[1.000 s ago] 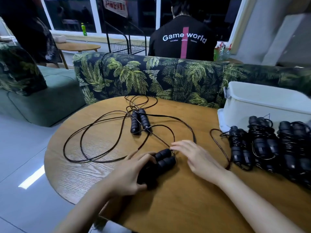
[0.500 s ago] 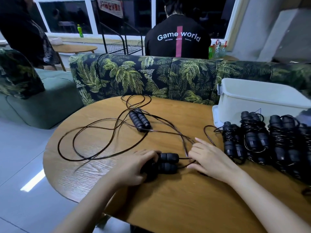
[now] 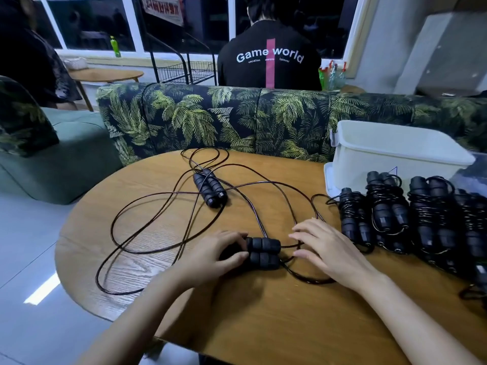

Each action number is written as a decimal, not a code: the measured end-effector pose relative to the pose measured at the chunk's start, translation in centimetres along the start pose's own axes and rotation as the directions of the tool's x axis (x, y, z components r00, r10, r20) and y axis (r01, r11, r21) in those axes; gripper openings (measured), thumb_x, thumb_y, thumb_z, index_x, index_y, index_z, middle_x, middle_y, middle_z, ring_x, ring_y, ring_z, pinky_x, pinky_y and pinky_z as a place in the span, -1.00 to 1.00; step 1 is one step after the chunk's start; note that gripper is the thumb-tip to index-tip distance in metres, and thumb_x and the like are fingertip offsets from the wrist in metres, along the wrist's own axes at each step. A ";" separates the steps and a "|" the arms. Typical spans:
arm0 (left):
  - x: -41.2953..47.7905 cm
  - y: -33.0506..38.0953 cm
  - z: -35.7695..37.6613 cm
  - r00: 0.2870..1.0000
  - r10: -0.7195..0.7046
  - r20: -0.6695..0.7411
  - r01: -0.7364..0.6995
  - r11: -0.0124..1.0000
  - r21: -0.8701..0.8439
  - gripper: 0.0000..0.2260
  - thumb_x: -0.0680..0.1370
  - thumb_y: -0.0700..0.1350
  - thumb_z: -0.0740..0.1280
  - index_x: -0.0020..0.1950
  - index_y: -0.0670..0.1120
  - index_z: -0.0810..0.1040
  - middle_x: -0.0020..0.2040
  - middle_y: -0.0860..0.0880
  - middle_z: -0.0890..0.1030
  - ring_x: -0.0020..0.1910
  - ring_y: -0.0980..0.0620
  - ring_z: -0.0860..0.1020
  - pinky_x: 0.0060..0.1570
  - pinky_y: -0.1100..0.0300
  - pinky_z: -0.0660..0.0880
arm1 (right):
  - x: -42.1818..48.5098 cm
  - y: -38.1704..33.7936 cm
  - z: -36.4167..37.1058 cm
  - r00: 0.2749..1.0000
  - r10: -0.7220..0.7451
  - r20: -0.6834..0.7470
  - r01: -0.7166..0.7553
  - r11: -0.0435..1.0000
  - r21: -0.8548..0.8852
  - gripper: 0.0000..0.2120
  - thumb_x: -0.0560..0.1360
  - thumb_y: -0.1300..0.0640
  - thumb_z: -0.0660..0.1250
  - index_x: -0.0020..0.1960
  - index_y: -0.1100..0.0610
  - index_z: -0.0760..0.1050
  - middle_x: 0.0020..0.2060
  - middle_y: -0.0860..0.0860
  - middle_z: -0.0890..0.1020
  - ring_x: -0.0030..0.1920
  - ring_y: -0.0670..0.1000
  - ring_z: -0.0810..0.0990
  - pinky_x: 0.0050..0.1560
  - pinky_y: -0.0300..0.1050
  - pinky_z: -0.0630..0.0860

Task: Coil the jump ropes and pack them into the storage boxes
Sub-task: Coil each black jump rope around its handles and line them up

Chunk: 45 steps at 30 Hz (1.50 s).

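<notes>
- Now, across the surface (image 3: 263, 325), loose cord (image 3: 311, 281) sprawls from front edge to far edge; the box (image 3: 395, 154) sits at the right edge.
- Left hand (image 3: 210, 259) clamps the paired handles (image 3: 263, 252); hold them together.
- Right hand (image 3: 329, 251), fingers spread, grips nothing: draw in slack, wrap snugly.

The near handles (image 3: 263, 252) lie side by side on the table (image 3: 263, 325), towards its front edge. The left hand (image 3: 216, 255) grips them from their left. The right hand (image 3: 324, 248) lies just to their right, seemingly resting on the cord that leaves them. Behind them and a little to the left lies the second pair of handles (image 3: 210, 187). The loose cord (image 3: 147, 233) loops over the table to the left of and behind the near handles. Well to their right lies a row of coiled ropes (image 3: 395, 214), and the storage box (image 3: 390, 154) stands behind that row. The sofa (image 3: 237, 119) runs behind the table.
</notes>
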State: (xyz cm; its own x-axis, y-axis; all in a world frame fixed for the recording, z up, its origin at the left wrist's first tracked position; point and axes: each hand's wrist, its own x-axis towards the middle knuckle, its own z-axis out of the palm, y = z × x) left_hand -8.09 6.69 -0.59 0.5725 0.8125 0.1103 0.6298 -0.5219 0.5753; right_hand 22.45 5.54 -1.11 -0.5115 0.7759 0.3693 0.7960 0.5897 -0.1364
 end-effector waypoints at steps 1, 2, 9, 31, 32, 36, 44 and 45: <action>0.2 0.0 -0.2 1.000 -0.010 0.004 0.011 1.000 -0.025 -0.76 0.55 0.20 0.30 0.12 0.11 0.53 0.37 0.18 0.46 0.33 0.23 0.39 0.35 0.05 0.37 | 0.6 -0.2 0.1 0.999 -0.027 -0.021 0.027 1.000 -0.011 -0.49 0.60 -0.26 0.06 0.24 0.04 0.58 0.16 -0.13 0.57 0.25 -0.12 0.48 0.38 -0.11 0.36; 0.4 -0.1 -0.4 1.000 -0.003 0.022 0.004 0.999 -0.034 -0.74 0.52 0.19 0.36 0.13 0.10 0.54 0.36 0.15 0.48 0.31 0.22 0.41 0.33 0.06 0.39 | 1.1 -0.4 0.2 0.998 -0.056 -0.022 0.055 0.998 -0.020 -0.51 0.60 -0.24 0.07 0.22 0.05 0.60 0.13 -0.12 0.59 0.22 -0.12 0.49 0.41 -0.10 0.34; 0.9 -1.3 -0.1 0.993 0.087 0.077 -0.099 0.980 0.175 -0.61 0.42 0.24 0.38 0.13 0.06 0.53 0.41 0.12 0.40 0.33 0.11 0.39 0.28 0.01 0.44 | 1.0 0.8 0.4 0.989 -0.068 0.127 0.072 0.997 -0.027 -0.41 0.51 -0.44 0.03 0.03 0.02 0.56 -0.07 -0.19 0.56 0.00 -0.16 0.47 0.14 -0.35 0.33; 2.5 -0.9 -0.7 0.933 -0.057 -0.356 0.026 0.996 -0.091 -0.95 0.53 0.03 0.37 -0.04 0.10 0.55 0.04 0.05 0.64 0.07 0.07 0.58 0.10 0.04 0.53 | -0.9 0.4 -1.6 0.996 0.087 -0.030 -0.086 0.996 0.028 -0.47 0.57 -0.35 0.06 0.31 -0.08 0.55 0.21 -0.26 0.54 0.33 -0.22 0.38 0.36 -0.17 0.30; 3.3 -2.1 -1.7 0.888 -0.094 -0.450 0.112 0.994 0.013 -0.87 0.53 -0.04 0.40 0.06 0.01 0.58 0.08 -0.01 0.63 0.11 -0.01 0.57 0.14 0.01 0.51 | 0.2 -0.1 -1.3 0.998 0.061 -0.032 -0.060 0.998 0.023 -0.50 0.58 -0.31 0.07 0.29 -0.06 0.57 0.18 -0.24 0.56 0.29 -0.19 0.42 0.33 -0.17 0.34; 5.7 -6.9 -5.7 0.785 -0.519 -0.339 0.615 0.721 0.319 -0.42 0.57 0.13 0.32 0.50 -0.12 0.30 0.48 -0.12 0.35 0.47 -0.16 0.25 0.43 -0.05 0.22 | 3.9 -1.8 0.2 0.999 -0.025 -0.024 0.025 0.999 -0.022 -0.56 0.60 -0.22 0.11 0.24 -0.02 0.60 0.12 -0.18 0.60 0.21 -0.13 0.48 0.30 -0.21 0.32; 5.8 -7.4 -5.3 0.926 -0.054 -0.374 0.265 0.798 0.542 -0.91 0.60 -0.14 0.30 0.09 -0.07 0.52 -0.04 -0.05 0.64 -0.02 -0.12 0.62 0.13 -0.02 0.45 | 10.7 -4.1 2.9 0.996 -0.072 -0.046 0.071 0.997 -0.018 -0.58 0.54 0.04 0.34 0.38 0.07 0.48 0.30 -0.02 0.56 0.34 -0.01 0.47 0.36 0.02 0.44; 5.8 -6.8 -5.2 0.915 0.063 -0.399 0.197 0.793 0.577 -0.95 0.56 -0.16 0.34 0.01 -0.06 0.51 -0.14 -0.04 0.63 -0.15 -0.11 0.63 -0.08 0.03 0.49 | 12.0 -4.3 3.0 0.996 -0.067 -0.053 0.065 0.997 -0.053 -0.50 0.54 0.07 0.36 0.46 0.09 0.40 0.38 0.01 0.48 0.42 0.03 0.40 0.43 0.05 0.37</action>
State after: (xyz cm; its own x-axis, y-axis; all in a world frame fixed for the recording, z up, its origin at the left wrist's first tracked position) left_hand -11.77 16.24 0.34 0.3539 0.8143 0.4600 0.9150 -0.4033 0.0101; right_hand 11.94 12.94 1.15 -0.5461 0.7213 0.4261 0.7772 0.6261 -0.0637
